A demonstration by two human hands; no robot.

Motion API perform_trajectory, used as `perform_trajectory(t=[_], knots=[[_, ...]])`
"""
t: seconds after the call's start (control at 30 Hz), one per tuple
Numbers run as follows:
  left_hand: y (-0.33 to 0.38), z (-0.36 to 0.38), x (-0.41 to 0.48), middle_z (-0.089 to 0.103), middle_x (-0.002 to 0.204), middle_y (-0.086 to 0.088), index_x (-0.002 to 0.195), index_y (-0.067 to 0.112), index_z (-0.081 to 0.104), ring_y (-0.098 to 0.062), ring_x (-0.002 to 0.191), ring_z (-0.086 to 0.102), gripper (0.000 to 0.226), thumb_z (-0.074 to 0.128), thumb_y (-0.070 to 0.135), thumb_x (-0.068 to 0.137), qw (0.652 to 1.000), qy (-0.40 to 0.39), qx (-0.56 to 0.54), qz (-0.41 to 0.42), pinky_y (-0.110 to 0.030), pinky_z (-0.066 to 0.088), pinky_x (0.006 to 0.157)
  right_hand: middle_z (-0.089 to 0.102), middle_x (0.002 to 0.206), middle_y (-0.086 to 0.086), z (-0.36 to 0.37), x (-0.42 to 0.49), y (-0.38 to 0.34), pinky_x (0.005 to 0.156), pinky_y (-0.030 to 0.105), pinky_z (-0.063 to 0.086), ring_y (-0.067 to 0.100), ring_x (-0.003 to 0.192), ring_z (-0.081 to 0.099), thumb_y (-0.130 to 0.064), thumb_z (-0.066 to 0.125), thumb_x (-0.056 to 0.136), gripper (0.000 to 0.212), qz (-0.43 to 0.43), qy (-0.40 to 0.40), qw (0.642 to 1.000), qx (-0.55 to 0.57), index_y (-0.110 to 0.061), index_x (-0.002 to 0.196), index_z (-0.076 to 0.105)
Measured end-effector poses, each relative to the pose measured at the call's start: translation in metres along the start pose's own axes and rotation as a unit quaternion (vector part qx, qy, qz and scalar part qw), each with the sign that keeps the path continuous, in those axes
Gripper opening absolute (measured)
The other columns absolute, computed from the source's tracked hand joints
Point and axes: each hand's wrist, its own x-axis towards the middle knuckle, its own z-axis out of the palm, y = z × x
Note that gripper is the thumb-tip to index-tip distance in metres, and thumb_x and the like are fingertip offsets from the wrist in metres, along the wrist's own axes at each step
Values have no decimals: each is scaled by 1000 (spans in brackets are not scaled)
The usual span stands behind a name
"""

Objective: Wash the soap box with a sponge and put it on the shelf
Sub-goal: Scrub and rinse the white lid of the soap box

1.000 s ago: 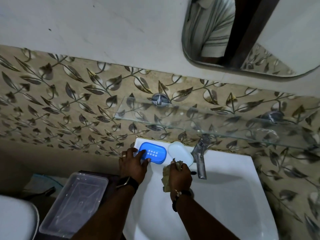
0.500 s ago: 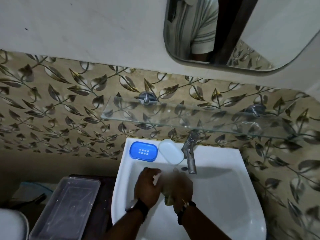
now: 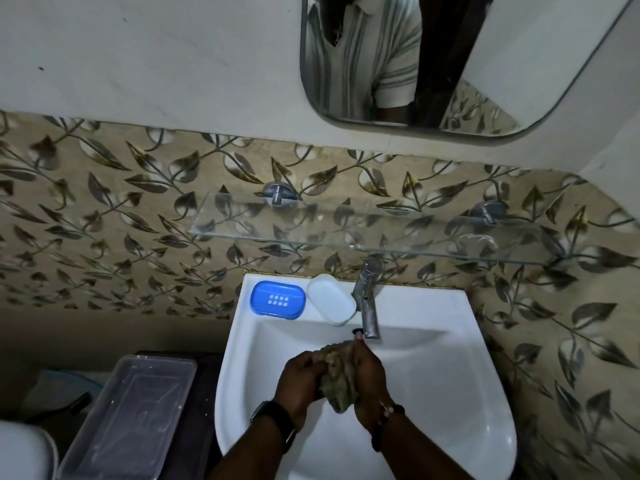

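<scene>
The blue soap box tray point(image 3: 278, 300) with a grid of holes lies on the back left rim of the white sink point(image 3: 450, 393). Its white lid point(image 3: 331, 299) rests beside it, next to the metal tap point(image 3: 367, 303). Over the basin, my left hand point(image 3: 300, 384) and my right hand point(image 3: 370, 379) press together around a greenish-brown sponge point(image 3: 337, 377), below the tap's spout. The glass shelf point(image 3: 346, 233) hangs on the leaf-patterned wall above the sink, bare apart from a small clear ring at its right end.
A clear plastic tub point(image 3: 128, 417) sits on a dark stand left of the sink. A white rounded object point(image 3: 20, 452) shows at the bottom left corner. A mirror point(image 3: 450, 60) on the wall reflects a person's striped shirt.
My left hand left the blue soap box tray on the rim and came down into the basin. Both hands now squeeze the sponge together under the tap.
</scene>
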Motion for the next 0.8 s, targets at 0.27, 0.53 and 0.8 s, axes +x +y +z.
perform_trajectory(t=[0.27, 0.53, 0.8], knots=[[0, 33, -2, 78, 95, -22, 99, 2, 77, -43, 91, 74, 26, 54, -4, 91, 998, 31, -48, -28, -49, 62, 80, 74, 108, 20, -46, -8, -37, 93, 48, 57, 36, 102, 71, 8, 60, 84, 25, -50, -107, 980, -163, 2, 103, 75], [-9, 138, -17, 76, 96, -28, 100, -3, 77, -40, 84, 75, 36, 46, -12, 85, 981, -92, -165, -35, -44, 62, 71, 77, 90, 8, -155, -6, -133, 70, 37, 60, 22, 81, 71, -22, 75, 78, 15, -34, -23, 952, -303, -16, 91, 77], [31, 205, 37, 66, 123, -33, 124, -6, 64, -48, 112, 64, 34, 51, -4, 93, 973, -89, -215, -11, -61, 50, 101, 73, 99, 17, -186, 28, -171, 68, 35, 59, 31, 87, 70, 3, 66, 86, 26, -161, 22, 970, -179, -6, 110, 68]])
